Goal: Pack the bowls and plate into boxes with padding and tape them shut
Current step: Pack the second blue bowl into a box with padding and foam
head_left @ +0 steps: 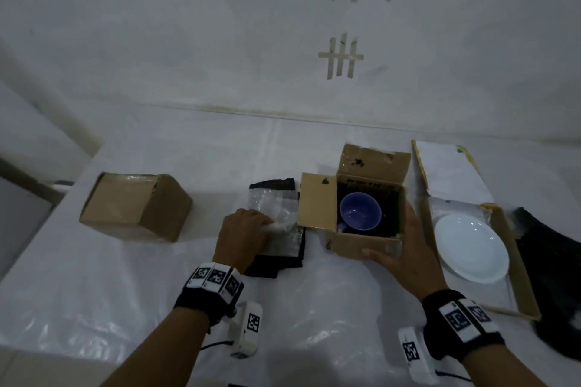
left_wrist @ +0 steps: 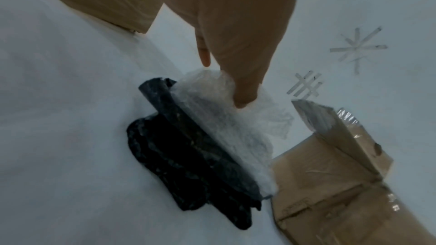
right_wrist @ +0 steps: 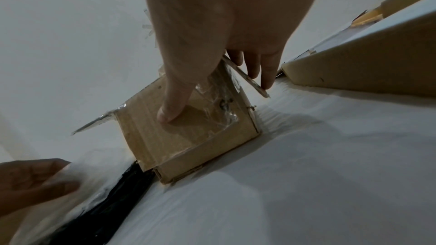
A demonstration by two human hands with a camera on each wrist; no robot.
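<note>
A small open cardboard box point(head_left: 317, 207) stands mid-table with a blue bowl point(head_left: 360, 212) inside on black padding. My right hand point(head_left: 405, 239) clasps its near right corner; in the right wrist view the thumb point(right_wrist: 174, 107) presses the front wall point(right_wrist: 188, 137) while the fingers point(right_wrist: 265, 81) hold the side flap. Left of the box, my left hand point(head_left: 267, 225) pinches a clear bubble wrap sheet point(left_wrist: 212, 103) lying on a stack of black padding point(left_wrist: 188, 156). A white plate point(head_left: 471, 248) lies in a flat open box point(head_left: 518, 264) at the right.
A closed, taped cardboard box point(head_left: 135, 207) sits at the far left. More black padding point(head_left: 553, 276) lies beyond the flat box at the right edge. White plastic sheeting covers the table point(head_left: 125, 292); a wall with tape marks point(head_left: 342, 56) rises behind.
</note>
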